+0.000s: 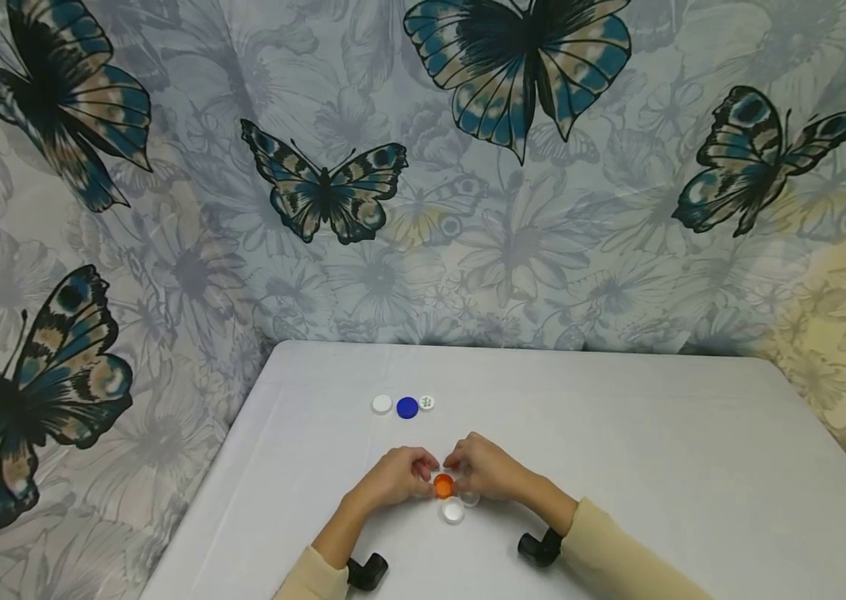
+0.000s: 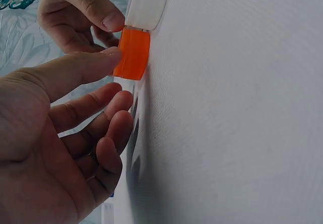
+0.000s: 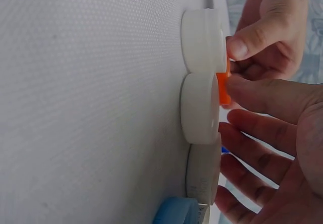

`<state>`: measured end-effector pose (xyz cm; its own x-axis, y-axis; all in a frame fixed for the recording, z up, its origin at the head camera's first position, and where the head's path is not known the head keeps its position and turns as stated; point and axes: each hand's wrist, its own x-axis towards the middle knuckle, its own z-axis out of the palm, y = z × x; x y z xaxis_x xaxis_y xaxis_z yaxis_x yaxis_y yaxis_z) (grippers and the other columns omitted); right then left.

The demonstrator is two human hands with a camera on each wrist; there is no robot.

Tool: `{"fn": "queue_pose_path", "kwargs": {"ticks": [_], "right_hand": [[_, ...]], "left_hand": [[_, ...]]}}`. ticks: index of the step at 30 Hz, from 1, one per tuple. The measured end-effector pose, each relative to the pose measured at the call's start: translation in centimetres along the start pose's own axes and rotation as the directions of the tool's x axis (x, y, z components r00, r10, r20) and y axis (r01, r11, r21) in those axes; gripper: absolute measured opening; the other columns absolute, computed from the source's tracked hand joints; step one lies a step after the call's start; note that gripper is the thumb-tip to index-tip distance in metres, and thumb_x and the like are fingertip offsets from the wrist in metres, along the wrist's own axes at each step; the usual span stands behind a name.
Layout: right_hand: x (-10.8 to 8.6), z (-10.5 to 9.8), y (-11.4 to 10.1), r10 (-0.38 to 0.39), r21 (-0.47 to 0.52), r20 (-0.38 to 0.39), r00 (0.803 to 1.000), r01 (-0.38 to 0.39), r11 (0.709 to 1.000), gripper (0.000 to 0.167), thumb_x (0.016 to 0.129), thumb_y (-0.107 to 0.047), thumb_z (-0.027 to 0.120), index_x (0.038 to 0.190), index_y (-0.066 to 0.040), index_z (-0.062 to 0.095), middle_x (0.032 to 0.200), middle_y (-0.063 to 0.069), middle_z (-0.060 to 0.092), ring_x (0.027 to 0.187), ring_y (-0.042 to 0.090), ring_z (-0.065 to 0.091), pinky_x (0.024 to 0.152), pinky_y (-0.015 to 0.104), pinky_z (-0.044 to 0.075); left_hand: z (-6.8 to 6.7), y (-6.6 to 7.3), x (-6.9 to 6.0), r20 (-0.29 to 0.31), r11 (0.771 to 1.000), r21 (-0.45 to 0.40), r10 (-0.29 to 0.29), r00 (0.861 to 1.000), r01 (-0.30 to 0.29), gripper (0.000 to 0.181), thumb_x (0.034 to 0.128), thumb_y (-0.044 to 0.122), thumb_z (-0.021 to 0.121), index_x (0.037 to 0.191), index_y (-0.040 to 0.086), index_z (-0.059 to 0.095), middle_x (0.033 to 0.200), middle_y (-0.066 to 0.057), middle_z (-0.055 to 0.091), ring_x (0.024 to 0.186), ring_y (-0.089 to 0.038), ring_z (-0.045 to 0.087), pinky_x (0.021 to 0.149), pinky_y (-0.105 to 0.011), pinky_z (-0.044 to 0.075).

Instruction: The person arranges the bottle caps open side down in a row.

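Observation:
An orange bottle cap (image 1: 443, 486) lies on the table between both hands. My left hand (image 1: 396, 477) touches its side with the thumb, the other fingers loosely bent and apart from it in the left wrist view. From the other side my right hand (image 1: 490, 465) brings its thumb to where the orange cap meets a white cap (image 2: 147, 4), fingers relaxed. A white cap (image 1: 453, 511) sits just in front of the orange one. A translucent cap (image 1: 471, 498) is partly hidden by the right hand. More caps line up in the right wrist view, including a light blue cap (image 3: 176, 211).
Farther back on the white table (image 1: 618, 433) stand a white cap (image 1: 382, 404), a dark blue cap (image 1: 407, 407) and a small white cap with dark marks (image 1: 427, 402). A butterfly-patterned cloth (image 1: 513, 275) hangs behind the table.

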<state>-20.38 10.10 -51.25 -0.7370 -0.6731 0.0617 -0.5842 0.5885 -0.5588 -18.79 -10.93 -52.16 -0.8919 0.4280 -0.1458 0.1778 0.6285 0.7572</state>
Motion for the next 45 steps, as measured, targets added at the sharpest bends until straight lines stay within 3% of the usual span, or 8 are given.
{"fn": "queue_pose_path", "kwargs": {"ticks": [8, 15, 25, 33, 41, 45], "right_hand": [[-0.1, 0.5, 0.1, -0.018, -0.047, 0.013, 1.0, 0.018, 0.999, 0.027, 0.07, -0.012, 0.082, 0.095, -0.007, 0.076, 0.083, -0.003, 0.068, 0.083, 0.007, 0.047, 0.072, 0.021, 0.04], [-0.1, 0.8, -0.1, 0.022, -0.016, 0.018, 1.0, -0.021, 1.0, 0.023, 0.074, -0.013, 0.08, 0.096, -0.007, 0.076, 0.085, -0.002, 0.069, 0.084, 0.007, 0.047, 0.072, 0.021, 0.041], [-0.1, 0.7, 0.5, -0.024, 0.028, -0.056, 0.998, 0.025, 0.999, 0.022, 0.075, -0.011, 0.08, 0.096, -0.007, 0.076, 0.084, -0.002, 0.07, 0.079, 0.007, 0.048, 0.07, 0.019, 0.041], [-0.1, -0.3, 0.6, 0.022, 0.124, -0.089, 0.996, -0.011, 0.992, 0.022, 0.078, -0.009, 0.078, 0.099, -0.005, 0.075, 0.086, 0.001, 0.071, 0.08, 0.019, 0.055, 0.07, 0.021, 0.042], [0.1, -1.1, 1.0, 0.087, 0.17, -0.141, 0.986, -0.063, 0.983, 0.023, 0.081, -0.006, 0.074, 0.103, -0.003, 0.074, 0.092, 0.003, 0.072, 0.087, 0.023, 0.061, 0.078, 0.032, 0.052], [0.1, -1.5, 0.9, 0.128, 0.198, -0.19, 0.973, -0.09, 0.976, 0.023, 0.083, -0.008, 0.073, 0.105, -0.004, 0.073, 0.095, 0.004, 0.072, 0.087, 0.02, 0.063, 0.079, 0.029, 0.054]], "left_hand": [[0.5, 0.2, -0.4, 0.001, 1.0, 0.004, -0.014, 1.0, 0.014, 0.024, 0.0741, 0.009, 0.081, 0.095, 0.007, 0.069, 0.076, 0.005, 0.063, 0.068, -0.004, 0.052, 0.064, -0.02, 0.042], [0.7, 0.3, -0.3, -0.019, 1.0, 0.023, 0.0, 1.0, 0.0, 0.022, 0.0745, 0.008, 0.081, 0.093, 0.007, 0.069, 0.074, 0.006, 0.062, 0.067, -0.002, 0.051, 0.064, -0.019, 0.043], [0.7, -0.3, 0.4, -0.047, 0.999, -0.047, 0.023, 0.999, -0.025, 0.023, 0.0753, 0.008, 0.079, 0.096, 0.005, 0.069, 0.08, 0.002, 0.066, 0.07, -0.003, 0.055, 0.065, -0.018, 0.046], [0.4, 0.2, 1.1, -0.088, 0.996, -0.083, 0.017, 0.996, -0.024, 0.024, 0.078, 0.007, 0.077, 0.1, 0.004, 0.069, 0.082, 0.0, 0.065, 0.069, -0.005, 0.053, 0.062, -0.018, 0.045], [0.1, 0.7, 1.9, -0.138, 0.991, -0.113, 0.053, 0.989, -0.069, 0.025, 0.0803, 0.006, 0.075, 0.104, 0.001, 0.069, 0.084, -0.005, 0.067, 0.072, -0.007, 0.054, 0.064, -0.017, 0.045], [-0.1, 0.9, 2.3, -0.18, 0.987, -0.138, 0.059, 0.982, -0.085, 0.025, 0.0832, 0.011, 0.074, 0.106, 0.002, 0.069, 0.088, -0.007, 0.068, 0.075, -0.008, 0.055, 0.066, -0.017, 0.046]]}}
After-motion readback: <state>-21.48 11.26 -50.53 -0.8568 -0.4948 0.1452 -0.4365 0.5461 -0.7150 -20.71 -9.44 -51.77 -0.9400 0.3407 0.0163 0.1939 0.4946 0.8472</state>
